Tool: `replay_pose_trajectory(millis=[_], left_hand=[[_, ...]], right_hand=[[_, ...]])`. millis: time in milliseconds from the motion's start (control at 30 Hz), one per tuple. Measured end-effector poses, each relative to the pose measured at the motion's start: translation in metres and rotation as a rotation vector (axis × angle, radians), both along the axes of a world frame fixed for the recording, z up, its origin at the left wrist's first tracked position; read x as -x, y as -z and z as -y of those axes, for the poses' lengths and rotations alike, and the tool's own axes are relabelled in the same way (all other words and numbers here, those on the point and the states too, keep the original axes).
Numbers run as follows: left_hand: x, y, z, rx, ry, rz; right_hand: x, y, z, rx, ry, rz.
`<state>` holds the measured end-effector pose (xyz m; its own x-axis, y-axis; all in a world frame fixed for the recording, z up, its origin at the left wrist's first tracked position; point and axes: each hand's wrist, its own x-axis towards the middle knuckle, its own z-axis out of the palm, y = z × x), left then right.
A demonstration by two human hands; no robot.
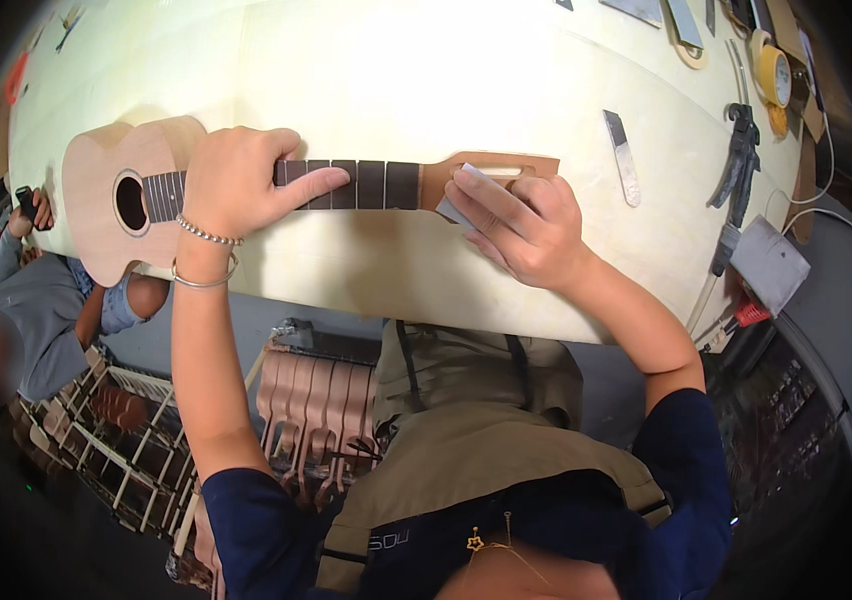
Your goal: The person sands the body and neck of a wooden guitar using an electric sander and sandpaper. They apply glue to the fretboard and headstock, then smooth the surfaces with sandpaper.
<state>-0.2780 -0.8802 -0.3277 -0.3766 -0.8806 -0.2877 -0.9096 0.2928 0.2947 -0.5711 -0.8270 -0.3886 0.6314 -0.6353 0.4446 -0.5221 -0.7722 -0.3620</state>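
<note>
An unfinished pale wooden ukulele (96, 205) lies across the bench, its body to the left and its slotted headstock (492, 160) to the right. Around the neck, close to the body, my left hand (236, 180) is closed, with the thumb lying along the dark fretboard (373, 185) and the other fingers mostly hidden. My right hand (531, 220) pinches a folded piece of grey-white sandpaper (452, 211) against the lower edge of the headstock, near the end of the fretboard. The fingers cover part of the sandpaper and the headstock.
The pale bench (366, 270) ends just in front of me. Right of the headstock lie a flat blade (622, 160) and a black air gun (736, 150); tape rolls (774, 75) sit farther back. Below stands a rack of wooden parts (311, 395). Another person (36, 310) sits at left.
</note>
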Motion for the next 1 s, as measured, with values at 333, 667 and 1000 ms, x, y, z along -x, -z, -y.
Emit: replay_pose_trajectory(millis=[333, 667, 1000], left_hand=[[0.000, -0.001, -0.001, -0.010, -0.008, -0.001], [0.001, -0.002, -0.002, 0.040, -0.012, 0.013], [0.001, 0.000, -0.002, 0.092, 0.001, 0.047]], right_hand=[[0.004, 0.004, 0.010, -0.025, -0.121, 0.167], [0.015, -0.002, 0.020, -0.042, -0.189, 0.012], [0.014, -0.006, 0.014, 0.019, -0.142, -0.050]])
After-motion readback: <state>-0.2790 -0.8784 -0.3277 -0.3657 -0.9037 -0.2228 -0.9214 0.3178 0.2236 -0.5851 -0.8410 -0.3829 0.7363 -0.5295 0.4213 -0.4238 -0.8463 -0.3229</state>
